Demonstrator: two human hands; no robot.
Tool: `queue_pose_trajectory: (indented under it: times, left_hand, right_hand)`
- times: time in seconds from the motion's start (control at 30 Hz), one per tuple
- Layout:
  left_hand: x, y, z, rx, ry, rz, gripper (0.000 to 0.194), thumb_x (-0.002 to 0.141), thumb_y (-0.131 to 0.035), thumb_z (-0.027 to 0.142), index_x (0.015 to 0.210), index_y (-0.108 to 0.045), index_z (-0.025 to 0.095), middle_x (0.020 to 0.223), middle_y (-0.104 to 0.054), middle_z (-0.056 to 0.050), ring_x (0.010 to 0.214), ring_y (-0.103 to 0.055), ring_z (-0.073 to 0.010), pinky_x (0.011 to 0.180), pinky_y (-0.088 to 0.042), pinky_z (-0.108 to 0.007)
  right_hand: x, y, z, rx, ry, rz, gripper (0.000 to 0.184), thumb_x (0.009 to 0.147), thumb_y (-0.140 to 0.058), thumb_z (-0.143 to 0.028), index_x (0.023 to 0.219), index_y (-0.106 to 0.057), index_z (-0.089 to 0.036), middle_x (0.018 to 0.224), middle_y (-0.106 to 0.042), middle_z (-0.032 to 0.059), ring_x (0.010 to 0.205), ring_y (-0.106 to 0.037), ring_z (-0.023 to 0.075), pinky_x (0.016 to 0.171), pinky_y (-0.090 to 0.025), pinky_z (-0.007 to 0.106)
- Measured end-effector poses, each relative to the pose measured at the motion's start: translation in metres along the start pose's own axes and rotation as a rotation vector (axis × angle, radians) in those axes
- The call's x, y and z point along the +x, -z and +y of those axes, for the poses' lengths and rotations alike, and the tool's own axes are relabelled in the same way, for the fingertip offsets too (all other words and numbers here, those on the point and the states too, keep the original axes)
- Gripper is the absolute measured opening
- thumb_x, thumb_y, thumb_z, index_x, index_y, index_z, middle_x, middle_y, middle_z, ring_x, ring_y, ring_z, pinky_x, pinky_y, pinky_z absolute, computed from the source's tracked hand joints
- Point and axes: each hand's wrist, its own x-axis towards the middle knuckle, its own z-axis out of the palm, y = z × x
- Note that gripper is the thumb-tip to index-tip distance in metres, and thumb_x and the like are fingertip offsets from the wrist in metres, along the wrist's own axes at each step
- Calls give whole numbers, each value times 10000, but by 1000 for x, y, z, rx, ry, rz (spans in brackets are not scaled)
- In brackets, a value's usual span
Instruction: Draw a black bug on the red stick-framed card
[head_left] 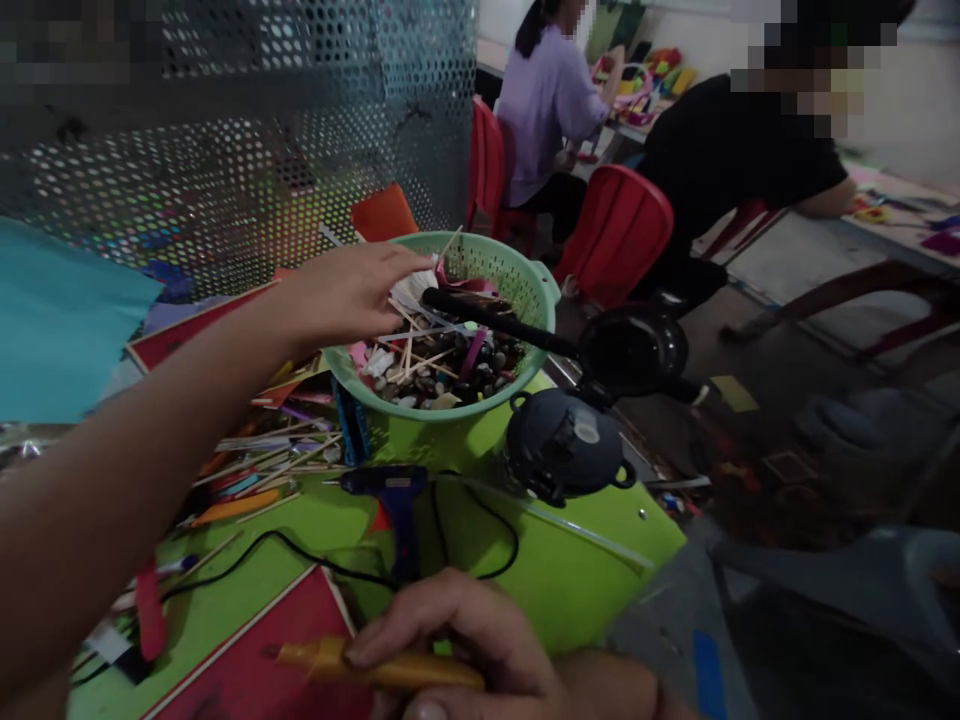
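My right hand [480,650] is closed around an uncapped orange marker [322,660], its dark tip pointing left. The marker is above a red board [270,660] with a pale edge. My left hand [349,295] reaches over the near-left rim of a green plastic basket [442,408], fingers stretched out and apart beside a crumpled white piece [412,287]; whether they touch it I cannot tell. Inside the basket lie pebbles [480,385], thin wooden sticks [409,355] and paper scraps. A blue glue gun [401,520] with a black cord lies on the green table [555,570].
A dark lidded container [566,445] stands right of the basket, with a black long-handled pan [634,350] behind it. Sticks and scraps [262,460] crowd the left side. Beyond, two people sit near red chairs [619,230]. A perforated metal panel [300,130] rises behind.
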Motion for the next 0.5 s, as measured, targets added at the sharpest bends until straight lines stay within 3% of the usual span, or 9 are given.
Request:
queue_pose_trajectory:
  times: [0.1, 0.23, 0.37, 0.43, 0.5]
  left_hand:
    - [56, -27, -2, 155, 59, -173, 848, 973, -760, 199, 1786, -521, 179, 1893, -464, -201, 1723, -469, -376, 1395, -365, -576]
    - [90, -56, -14, 237, 16, -199, 731, 916, -823, 254, 1637, -704, 246, 1748, -615, -186, 1629, -551, -414, 1319, -443, -599]
    - [95, -57, -28, 272, -27, -210, 710, 846, -839, 238, 1552, -770, 247, 1584, -697, -185, 1446, -658, -424, 1179, -550, -546]
    - [94, -51, -34, 261, -29, -224, 695, 841, -824, 238, 1535, -780, 241, 1535, -703, -175, 1380, -678, -390, 1116, -567, -479]
    - [91, -42, -39, 249, -3, -225, 622, 870, -808, 278, 1491, -801, 241, 1461, -718, -148, 1316, -690, -353, 1081, -558, -442]
  right_hand:
    - [2, 5, 11, -37, 55, 15, 543, 1028, -840, -643, 1393, -789, -245, 1086, -843, 74, 798, -781, 169, 677, -629, 251]
    - [6, 7, 26, -14, -1, 4, 646, 933, -911, -732, 1352, -815, -249, 1044, -851, 56, 736, -758, 153, 611, -578, 215]
    - [0, 8, 10, 30, -71, -37, 684, 1006, -780, -817, 1441, -838, -292, 1299, -895, 80, 1099, -886, 254, 933, -696, 342]
    - [-4, 11, -8, 54, -180, -89, 705, 1040, -733, -821, 1509, -830, -304, 1414, -883, 81, 1303, -863, 299, 1123, -660, 393]
    - [-5, 14, -23, 61, -273, -137, 736, 1028, -731, -838, 1530, -832, -309, 1491, -864, 86, 1405, -827, 328, 1198, -632, 388]
